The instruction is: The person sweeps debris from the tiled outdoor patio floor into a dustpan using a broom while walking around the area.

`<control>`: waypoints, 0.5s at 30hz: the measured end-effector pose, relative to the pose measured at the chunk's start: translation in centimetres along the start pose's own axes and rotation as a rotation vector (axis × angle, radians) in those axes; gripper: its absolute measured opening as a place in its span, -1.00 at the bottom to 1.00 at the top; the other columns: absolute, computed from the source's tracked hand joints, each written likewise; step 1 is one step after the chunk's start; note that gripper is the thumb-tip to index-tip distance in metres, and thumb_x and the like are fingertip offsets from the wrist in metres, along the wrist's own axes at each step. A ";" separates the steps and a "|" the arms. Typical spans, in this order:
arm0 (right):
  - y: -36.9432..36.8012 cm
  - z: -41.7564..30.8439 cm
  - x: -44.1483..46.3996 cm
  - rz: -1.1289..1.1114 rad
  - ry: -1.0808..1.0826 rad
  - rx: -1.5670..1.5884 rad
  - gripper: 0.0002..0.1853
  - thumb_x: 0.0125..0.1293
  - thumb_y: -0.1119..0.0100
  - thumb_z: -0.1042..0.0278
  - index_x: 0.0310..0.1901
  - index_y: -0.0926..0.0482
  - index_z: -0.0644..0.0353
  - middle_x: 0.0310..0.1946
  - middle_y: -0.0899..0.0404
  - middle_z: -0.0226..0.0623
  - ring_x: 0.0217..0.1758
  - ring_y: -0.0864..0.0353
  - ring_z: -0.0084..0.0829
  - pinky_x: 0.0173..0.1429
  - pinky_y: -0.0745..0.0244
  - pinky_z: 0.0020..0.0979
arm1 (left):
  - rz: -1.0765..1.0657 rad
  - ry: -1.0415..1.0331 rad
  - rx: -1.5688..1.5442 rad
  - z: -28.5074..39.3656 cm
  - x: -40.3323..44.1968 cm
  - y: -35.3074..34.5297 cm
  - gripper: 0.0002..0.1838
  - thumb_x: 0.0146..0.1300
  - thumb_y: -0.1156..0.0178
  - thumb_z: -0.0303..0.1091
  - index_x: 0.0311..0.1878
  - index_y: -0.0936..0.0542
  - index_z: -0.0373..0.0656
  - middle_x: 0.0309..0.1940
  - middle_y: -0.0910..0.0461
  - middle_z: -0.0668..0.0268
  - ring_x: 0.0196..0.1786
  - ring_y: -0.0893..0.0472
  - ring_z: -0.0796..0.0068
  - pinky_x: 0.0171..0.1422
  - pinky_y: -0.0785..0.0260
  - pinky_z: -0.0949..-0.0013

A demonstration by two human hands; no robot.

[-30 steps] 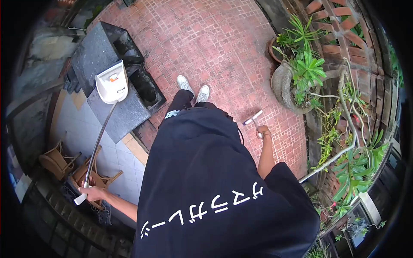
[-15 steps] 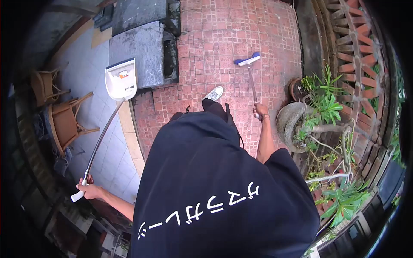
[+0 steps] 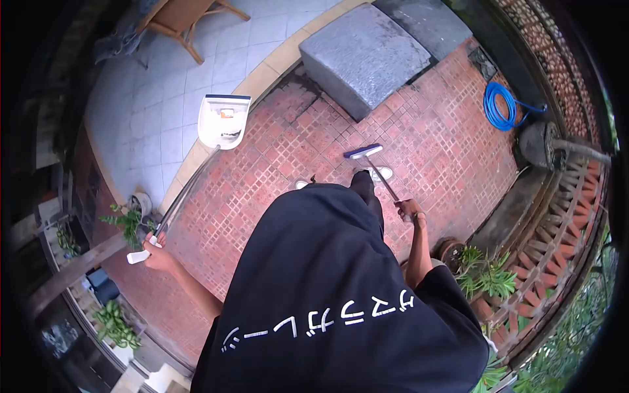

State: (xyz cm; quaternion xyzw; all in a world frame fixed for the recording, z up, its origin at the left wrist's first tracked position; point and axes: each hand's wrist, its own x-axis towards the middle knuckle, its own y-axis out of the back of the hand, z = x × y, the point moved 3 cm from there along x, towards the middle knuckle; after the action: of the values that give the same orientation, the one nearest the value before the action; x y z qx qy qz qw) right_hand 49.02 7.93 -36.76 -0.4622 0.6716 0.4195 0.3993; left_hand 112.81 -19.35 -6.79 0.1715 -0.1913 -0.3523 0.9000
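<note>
My left hand [image 3: 156,255] is closed around the white grip of a long-handled dustpan [image 3: 208,124]. Its white pan has a dark lip and carries a small orange-and-white label and some dark bits. In the view, the pan overlaps the edge between the pale tiles and the red paving. My right hand [image 3: 410,210] grips the handle of a broom [image 3: 364,152] with a white head and blue bristles. The broom head is in front of my feet, over the red tiles; whether the bristles touch the floor I cannot tell.
Grey stone steps [image 3: 367,56] rise ahead. A coiled blue hose [image 3: 499,108] lies at the right, near a round stone pot [image 3: 538,145]. Potted plants [image 3: 485,275] and a brick lattice wall [image 3: 557,242] line the right side. A wicker chair [image 3: 173,19] stands upper left.
The view has turned left, bringing the steps to the right and the blue hose into sight. Both hands keep hold of their tools. The broom head is now closer to my feet.
</note>
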 end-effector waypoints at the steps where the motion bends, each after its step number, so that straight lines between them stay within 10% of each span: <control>1: -2.9 -2.1 0.4 -0.046 0.054 -0.127 -0.72 0.12 -0.07 0.23 -0.57 -0.48 0.29 -0.78 -0.36 -0.34 -0.80 -0.31 -0.50 -0.71 -0.17 -0.44 | 0.042 0.028 0.014 -2.3 0.0 2.5 -0.62 0.25 0.13 -0.25 -0.28 -0.52 -0.43 -0.51 -0.57 0.06 -0.49 -0.60 0.35 -0.41 -0.47 0.48; 4: -11.5 -6.1 6.6 -0.404 0.747 -1.042 -0.72 0.14 -0.10 0.15 -0.47 -0.54 0.24 -0.75 -0.45 -0.29 -0.74 -0.38 -0.40 -0.62 -0.28 -0.39 | 0.131 0.075 0.054 -7.1 -1.1 9.3 -0.63 0.23 0.09 -0.26 -0.27 -0.52 -0.44 -0.48 -0.56 0.04 -0.47 -0.61 0.34 -0.42 -0.48 0.47; 6: -17.8 -12.4 4.3 -0.258 0.340 -0.915 -0.80 0.15 -0.06 0.20 -0.38 -0.58 0.11 -0.64 -0.54 -0.27 -0.59 -0.50 -0.28 -0.48 -0.39 -0.35 | 0.217 0.102 0.023 -8.2 -2.1 12.4 -0.66 0.20 0.08 -0.28 -0.32 -0.51 -0.43 -0.54 -0.54 0.06 -0.56 -0.53 0.41 -0.53 -0.37 0.51; 8: -24.4 -15.1 7.3 -0.311 0.689 -1.277 -0.81 0.14 -0.04 0.22 -0.33 -0.60 0.08 -0.49 -0.59 -0.21 -0.40 -0.58 -0.22 -0.36 -0.45 -0.27 | 0.299 0.128 -0.014 -9.2 -3.2 15.9 -0.69 0.16 0.07 -0.30 -0.36 -0.50 -0.43 -0.59 -0.51 0.09 -0.65 -0.46 0.48 -0.64 -0.26 0.56; 15: -39.8 -22.7 7.5 -0.366 0.675 -1.258 -0.67 0.15 0.03 0.15 -0.39 -0.51 0.33 -0.55 -0.57 -0.12 -0.47 -0.60 -0.23 -0.39 -0.48 -0.25 | 0.456 0.282 0.238 -9.6 -5.2 22.5 -0.70 0.15 0.08 -0.28 -0.31 -0.51 -0.37 -0.59 -0.52 0.11 -0.60 -0.49 0.47 -0.61 -0.27 0.55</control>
State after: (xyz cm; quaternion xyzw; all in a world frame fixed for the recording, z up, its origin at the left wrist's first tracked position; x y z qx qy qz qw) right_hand 81.75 -24.19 -43.89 -0.8125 0.3024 0.4870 -0.1059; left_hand 126.56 1.50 -6.35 0.2757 -0.1379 -0.0885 0.9472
